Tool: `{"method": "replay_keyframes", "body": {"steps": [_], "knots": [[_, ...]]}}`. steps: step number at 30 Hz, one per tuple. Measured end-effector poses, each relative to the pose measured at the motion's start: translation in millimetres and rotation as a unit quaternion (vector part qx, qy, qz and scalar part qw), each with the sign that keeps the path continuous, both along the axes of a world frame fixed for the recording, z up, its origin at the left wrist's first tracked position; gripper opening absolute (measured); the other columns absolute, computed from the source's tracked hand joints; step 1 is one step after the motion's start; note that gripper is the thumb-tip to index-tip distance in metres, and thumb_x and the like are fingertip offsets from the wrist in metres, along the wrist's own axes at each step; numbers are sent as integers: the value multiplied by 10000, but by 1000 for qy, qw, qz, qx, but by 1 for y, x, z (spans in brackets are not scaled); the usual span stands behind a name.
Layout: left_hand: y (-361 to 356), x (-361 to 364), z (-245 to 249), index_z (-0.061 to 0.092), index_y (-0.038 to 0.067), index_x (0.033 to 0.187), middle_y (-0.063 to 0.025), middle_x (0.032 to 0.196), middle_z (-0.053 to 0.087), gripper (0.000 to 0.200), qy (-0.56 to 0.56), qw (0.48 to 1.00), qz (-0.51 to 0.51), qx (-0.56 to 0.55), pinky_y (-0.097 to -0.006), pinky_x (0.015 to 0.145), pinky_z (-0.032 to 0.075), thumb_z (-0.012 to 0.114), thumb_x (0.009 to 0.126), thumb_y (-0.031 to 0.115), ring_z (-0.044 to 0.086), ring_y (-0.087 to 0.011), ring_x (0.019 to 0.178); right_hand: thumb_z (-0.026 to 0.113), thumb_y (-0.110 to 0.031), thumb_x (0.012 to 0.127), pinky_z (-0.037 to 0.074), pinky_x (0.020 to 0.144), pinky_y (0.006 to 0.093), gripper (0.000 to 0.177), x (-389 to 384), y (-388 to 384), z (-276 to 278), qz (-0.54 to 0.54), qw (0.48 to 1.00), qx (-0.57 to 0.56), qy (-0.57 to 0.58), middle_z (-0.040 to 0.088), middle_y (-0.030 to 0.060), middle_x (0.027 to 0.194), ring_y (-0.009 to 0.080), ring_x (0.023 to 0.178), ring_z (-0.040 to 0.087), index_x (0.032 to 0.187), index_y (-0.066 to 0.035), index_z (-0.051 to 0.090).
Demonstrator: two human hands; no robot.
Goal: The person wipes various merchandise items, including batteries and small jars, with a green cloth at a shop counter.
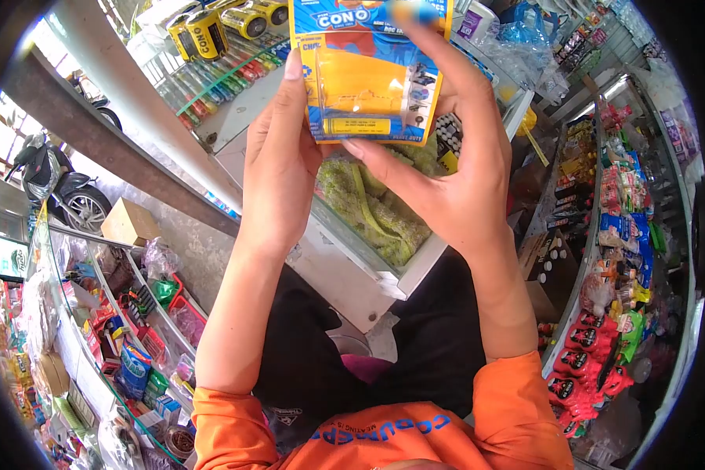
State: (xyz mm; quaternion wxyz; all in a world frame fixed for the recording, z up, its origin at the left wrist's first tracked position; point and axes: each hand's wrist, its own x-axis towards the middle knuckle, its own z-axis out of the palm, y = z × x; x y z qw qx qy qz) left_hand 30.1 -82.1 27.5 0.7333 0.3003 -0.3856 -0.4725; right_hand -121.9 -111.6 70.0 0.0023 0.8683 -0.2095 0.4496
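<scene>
A blue and yellow packet (360, 86) printed "CON O", with a clear plastic front, is held up at the top of the view. My left hand (280, 153) grips its left edge, thumb pointing up along the side. On the other side, my right hand (464, 168) has its thumb at the bottom edge and a finger near the top right corner, where a blurred patch hides detail. Below the packet, a rumpled green cloth (376, 207) lies on the glass-edged counter (345, 243).
Large yellow "CON O" batteries (198, 35) stand on a shelf at upper left. Shelves of packaged goods (137, 368) line the left, and red bottles (583, 352) hang or stand at right. A cardboard box (129, 222) and a motorbike (66, 184) are beyond.
</scene>
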Motion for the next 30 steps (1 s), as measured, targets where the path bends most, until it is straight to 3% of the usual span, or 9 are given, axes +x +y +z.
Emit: {"method": "replay_keyframes", "body": {"steps": [2,8,17,22,24,27,30], "knots": [[1,1,-1,594,9,1349,-86,1247,695,516,-6,1000,-1,6,-317,956,539,412,1129,439,683,-143,1095,912,-73,751,531,946,307,842,-2,-7,-9,56,995,42,-73,551,125,1499,207,1250,617,1481,-25,494],[0,1,0,628,9,1292,-86,1151,726,515,-23,1000,-2,13,-300,833,565,421,1124,450,705,-131,984,914,-81,756,534,981,322,803,-5,-20,-22,89,990,19,-104,587,112,1447,196,1214,638,1452,-12,519],[0,3,-3,678,16,1176,-80,1046,737,521,-56,998,3,35,-280,730,563,443,1112,477,701,-113,877,959,-140,685,526,881,303,747,-18,-23,-22,32,997,-8,-75,671,81,1319,198,1097,673,1347,-53,623],[0,-3,0,659,7,1183,-51,963,709,519,-57,995,56,59,-246,642,507,457,1107,479,641,-79,747,964,-140,678,531,933,331,730,-18,-19,-19,13,998,-2,-67,685,99,1287,225,1117,679,1324,-45,637],[0,-2,2,623,-12,1229,-11,907,669,435,-110,983,144,24,-210,597,430,551,1091,394,559,-44,668,966,-135,673,531,953,342,729,-18,-18,-19,10,998,3,-65,686,105,1285,234,1127,681,1318,-42,640],[0,6,-1,588,-14,1281,21,841,632,368,-160,966,197,-53,-188,585,379,642,1059,275,505,-21,649,968,-120,663,526,991,362,727,-18,-18,-19,18,997,-1,-76,685,116,1287,251,1151,680,1308,-35,644],[3,5,0,620,-10,1241,29,808,626,309,-132,974,174,-55,-183,592,387,693,1028,202,517,-25,661,968,-110,659,526,996,369,722,-19,-19,-20,10,997,0,-72,687,120,1283,259,1154,681,1300,-32,645]]}}
